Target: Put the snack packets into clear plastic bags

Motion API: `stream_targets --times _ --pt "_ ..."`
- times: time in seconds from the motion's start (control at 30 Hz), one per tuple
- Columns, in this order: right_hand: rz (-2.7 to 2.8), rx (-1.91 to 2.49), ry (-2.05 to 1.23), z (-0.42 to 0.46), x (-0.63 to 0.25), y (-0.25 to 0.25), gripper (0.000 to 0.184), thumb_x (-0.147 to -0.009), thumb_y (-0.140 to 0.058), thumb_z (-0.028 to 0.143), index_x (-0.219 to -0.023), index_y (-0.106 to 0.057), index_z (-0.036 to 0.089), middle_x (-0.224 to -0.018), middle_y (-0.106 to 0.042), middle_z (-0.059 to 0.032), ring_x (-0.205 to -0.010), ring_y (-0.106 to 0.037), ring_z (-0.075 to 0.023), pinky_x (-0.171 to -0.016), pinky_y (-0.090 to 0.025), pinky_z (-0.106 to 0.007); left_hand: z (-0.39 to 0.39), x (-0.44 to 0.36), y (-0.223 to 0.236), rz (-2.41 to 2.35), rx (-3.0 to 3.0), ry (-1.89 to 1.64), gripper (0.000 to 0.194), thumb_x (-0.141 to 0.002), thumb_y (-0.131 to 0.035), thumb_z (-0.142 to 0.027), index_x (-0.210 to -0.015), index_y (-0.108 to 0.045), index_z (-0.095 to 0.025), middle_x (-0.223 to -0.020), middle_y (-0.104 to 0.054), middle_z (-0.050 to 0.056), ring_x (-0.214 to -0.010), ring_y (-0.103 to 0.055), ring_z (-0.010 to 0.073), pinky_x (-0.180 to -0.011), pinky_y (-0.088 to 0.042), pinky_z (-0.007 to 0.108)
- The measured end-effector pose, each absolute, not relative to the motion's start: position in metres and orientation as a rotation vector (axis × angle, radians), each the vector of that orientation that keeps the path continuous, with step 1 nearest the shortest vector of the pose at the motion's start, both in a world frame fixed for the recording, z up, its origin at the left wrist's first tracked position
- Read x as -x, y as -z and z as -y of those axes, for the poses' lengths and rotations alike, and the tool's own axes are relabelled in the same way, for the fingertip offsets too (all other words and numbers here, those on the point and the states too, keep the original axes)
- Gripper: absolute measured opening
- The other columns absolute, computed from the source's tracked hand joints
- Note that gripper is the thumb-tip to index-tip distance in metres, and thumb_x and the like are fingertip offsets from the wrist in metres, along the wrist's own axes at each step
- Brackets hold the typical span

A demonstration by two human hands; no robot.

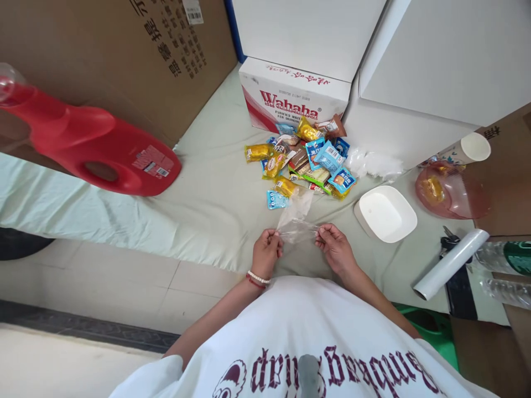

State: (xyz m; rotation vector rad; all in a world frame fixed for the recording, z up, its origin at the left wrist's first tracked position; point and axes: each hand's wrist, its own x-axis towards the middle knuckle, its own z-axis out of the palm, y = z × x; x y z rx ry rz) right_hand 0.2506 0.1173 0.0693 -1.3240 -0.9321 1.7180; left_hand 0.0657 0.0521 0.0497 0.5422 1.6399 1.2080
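Between my two hands a clear plastic bag [299, 228] is stretched sideways, low over the near edge of the cloth-covered table. My left hand [266, 249] pinches its left side, with beaded bracelets on the wrist. The right side of the bag is pinched by my right hand [334, 246]. Just beyond the bag lies a heap of wrapped snacks [309, 157] in yellow, blue and brown packets. One light-blue packet [277, 199] lies at the heap's near left edge, close to the bag.
A white bowl [386, 214] stands right of my hands, with crumpled clear plastic [375, 165] behind it. Farther right are a red translucent bowl [452, 193], a paper cup [475, 148] and a white roll [452, 264]. A red jug [103, 143] stands left; a Wahaha carton [294, 97] is behind.
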Motion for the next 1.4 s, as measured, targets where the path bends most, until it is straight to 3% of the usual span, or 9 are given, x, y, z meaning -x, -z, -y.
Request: stream_targets --times 0.13,0.23,0.43,0.67,0.87,1.0,1.13,1.23,1.4 --pt "0.938 1.227 -1.764 -0.108 -0.258 -0.067 0.039 -0.076 -0.079 0.058 -0.083 -0.059 0.025 -0.106 -0.073 -0.0049 -0.091 -0.068 -0.0199 -0.087 -0.057 -0.037 -0.039 -0.057 -0.056 -1.909 -1.001 -1.291 0.023 -0.082 -0.067 -0.038 -0.095 -0.060 -0.021 -0.087 -0.058 0.001 -0.067 -0.052 0.0124 -0.066 -0.044 0.027" --pt "0.892 1.103 -1.849 -0.103 -0.257 -0.071 0.036 -0.081 -0.078 0.055 -0.086 -0.056 0.026 -0.115 -0.074 -0.0051 -0.102 -0.071 -0.0227 -0.096 -0.055 -0.044 -0.046 -0.067 -0.066 -1.745 -1.288 -1.110 0.022 -0.089 -0.062 -0.043 -0.090 -0.065 -0.021 -0.084 -0.060 0.002 -0.071 -0.053 0.0151 -0.067 -0.042 0.029" --pt "0.898 1.130 -1.744 -0.101 -0.260 -0.075 0.036 -0.083 -0.076 0.055 -0.085 -0.055 0.026 -0.110 -0.076 -0.0051 -0.105 -0.072 -0.0235 -0.096 -0.056 -0.046 -0.077 -0.081 -0.058 -1.507 -1.033 -1.087 0.037 -0.083 -0.066 -0.052 -0.067 -0.057 -0.020 -0.062 -0.049 -0.003 -0.061 -0.044 0.0128 -0.060 -0.036 0.026" --pt "1.017 1.461 -1.676 -0.089 -0.318 -0.064 0.040 -0.081 -0.074 0.061 -0.087 -0.060 0.024 -0.090 -0.074 -0.0063 -0.086 -0.071 -0.0232 -0.081 -0.061 -0.044 -0.045 -0.042 -0.043 -1.491 -0.608 -1.268 0.043 -0.078 -0.071 -0.060 -0.072 -0.054 -0.021 -0.062 -0.047 -0.005 -0.057 -0.042 0.0103 -0.056 -0.037 0.023" --pt "1.886 1.511 -0.947 -0.099 -0.301 -0.086 0.053 -0.076 -0.081 0.051 -0.120 -0.066 0.028 -0.128 -0.066 -0.0125 -0.120 -0.058 -0.0337 -0.100 -0.049 -0.051 -0.024 -0.045 -0.062 -1.571 -1.145 -1.223 0.032 -0.091 -0.063 -0.047 -0.074 -0.065 -0.020 -0.092 -0.067 0.007 -0.093 -0.062 0.0200 -0.086 -0.048 0.032" --pt "1.853 1.436 -1.033 -0.128 -0.254 -0.072 0.020 -0.087 -0.065 0.044 -0.096 -0.068 0.026 -0.098 -0.071 -0.0084 -0.098 -0.063 -0.0276 -0.088 -0.052 -0.043 -0.017 -0.052 -0.071 -1.458 -1.298 -1.108 0.030 -0.094 -0.060 -0.044 -0.076 -0.066 -0.021 -0.096 -0.069 0.010 -0.091 -0.064 0.0207 -0.084 -0.049 0.034" --pt "1.261 1.502 -1.280 -0.149 -0.242 -0.061 0.023 -0.089 -0.059 0.049 -0.087 -0.057 0.026 -0.063 -0.057 0.0025 -0.057 -0.052 -0.0169 -0.051 -0.042 -0.028 0.006 -0.035 -0.067 -1.537 -1.127 -1.092 0.035 -0.091 -0.062 -0.049 -0.072 -0.062 -0.020 -0.096 -0.069 0.010 -0.089 -0.063 0.0198 -0.078 -0.050 0.031" --pt "1.166 1.416 -1.396 -0.150 -0.251 -0.066 0.029 -0.086 -0.065 0.053 -0.083 -0.056 0.025 -0.064 -0.055 0.0042 -0.047 -0.039 -0.0116 -0.045 -0.031 -0.026 0.015 -0.020 -0.065 -1.617 -0.947 -1.075 0.035 -0.089 -0.063 -0.055 -0.086 -0.066 -0.020 -0.104 -0.070 0.009 -0.085 -0.062 0.0183 -0.074 -0.051 0.030" --pt "1.302 1.281 -1.486 -0.135 -0.256 -0.078 0.031 -0.088 -0.065 0.056 -0.086 -0.060 0.025 -0.066 -0.056 0.0045 -0.047 -0.038 -0.0107 -0.046 -0.031 -0.026 -0.035 -0.032 -0.062 -1.647 -0.757 -1.218 0.042 -0.089 -0.060 -0.059 -0.109 -0.064 -0.022 -0.109 -0.071 0.009 -0.097 -0.066 0.0216 -0.077 -0.053 0.031"
